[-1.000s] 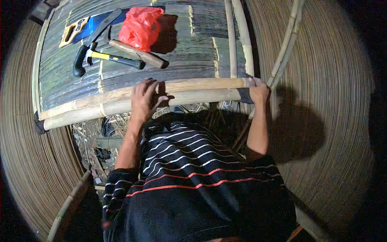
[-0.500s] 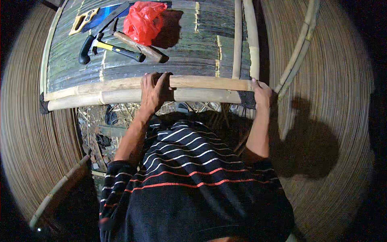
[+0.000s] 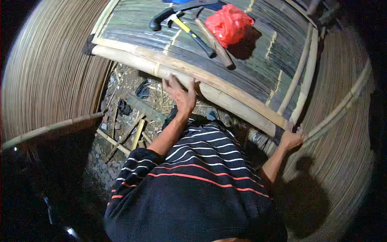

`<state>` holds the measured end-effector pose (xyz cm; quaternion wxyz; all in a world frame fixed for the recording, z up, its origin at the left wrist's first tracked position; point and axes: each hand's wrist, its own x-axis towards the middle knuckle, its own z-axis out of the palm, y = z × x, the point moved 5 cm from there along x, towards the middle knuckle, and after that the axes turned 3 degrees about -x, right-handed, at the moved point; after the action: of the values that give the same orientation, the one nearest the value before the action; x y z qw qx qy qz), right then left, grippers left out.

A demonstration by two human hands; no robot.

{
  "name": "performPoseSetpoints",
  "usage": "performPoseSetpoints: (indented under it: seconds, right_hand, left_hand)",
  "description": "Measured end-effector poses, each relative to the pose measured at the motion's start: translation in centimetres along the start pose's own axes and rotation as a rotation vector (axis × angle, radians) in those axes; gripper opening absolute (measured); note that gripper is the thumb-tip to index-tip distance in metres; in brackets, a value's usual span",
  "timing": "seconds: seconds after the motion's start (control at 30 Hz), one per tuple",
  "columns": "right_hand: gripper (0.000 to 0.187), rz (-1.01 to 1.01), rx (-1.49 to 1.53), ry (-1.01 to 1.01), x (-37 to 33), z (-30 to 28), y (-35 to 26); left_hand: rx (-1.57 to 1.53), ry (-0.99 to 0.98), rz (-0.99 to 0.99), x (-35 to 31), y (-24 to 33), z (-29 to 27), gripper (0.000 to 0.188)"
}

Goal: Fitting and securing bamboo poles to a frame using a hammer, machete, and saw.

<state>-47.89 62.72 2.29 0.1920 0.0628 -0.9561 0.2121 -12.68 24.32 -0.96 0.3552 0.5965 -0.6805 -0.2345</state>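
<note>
The left hand (image 3: pixel 181 97) spreads its fingers, grip open, at the bench's front pole (image 3: pixel 234 105); the right hand (image 3: pixel 292 139) curls by the flat strip's (image 3: pixel 181 67) end, grip unclear.

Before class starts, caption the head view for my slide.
Left hand and right hand at the near edge of a bamboo platform, hammer and red bag on top.

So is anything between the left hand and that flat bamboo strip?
Just the round bamboo pole, which runs along the near side of the flat bamboo strip, right by the left hand. Nothing loose shows between; the hammer and red bag lie beyond the strip.
</note>
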Motion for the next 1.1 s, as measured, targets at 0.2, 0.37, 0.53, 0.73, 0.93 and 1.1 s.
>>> performPoseSetpoints:
  seconds: [0.2,0.37,0.53,0.73,0.93,1.1]
  right_hand:
    - [0.056,-0.434,0.159,-0.026,-2.4,3.4,-12.8]
    - [0.056,-0.622,-0.015,-0.057,-7.1,4.6,-21.0]
    - [0.050,-0.598,0.021,-0.079,-7.6,6.4,-19.7]
    - [0.046,-0.622,0.016,-0.058,-7.6,6.4,-20.6]
    - [0.038,-0.624,0.079,-0.085,-7.6,6.4,-21.5]
    - [0.036,-0.632,-0.002,-0.041,-8.1,6.8,-20.5]
  left_hand:
    - [-0.717,-0.434,-0.911,1.0,-7.3,2.8,0.128]
    - [-0.824,-0.096,-0.687,2.1,-5.6,3.9,0.097]
    - [-0.744,-0.209,-0.767,2.6,-5.2,2.7,0.123]
    - [-0.517,0.138,-0.850,12.7,-19.5,1.7,0.141]
    - [-0.541,0.418,-0.857,25.3,-25.1,-2.8,0.147]
    - [-0.495,0.227,-0.963,24.6,-20.7,-4.5,0.147]
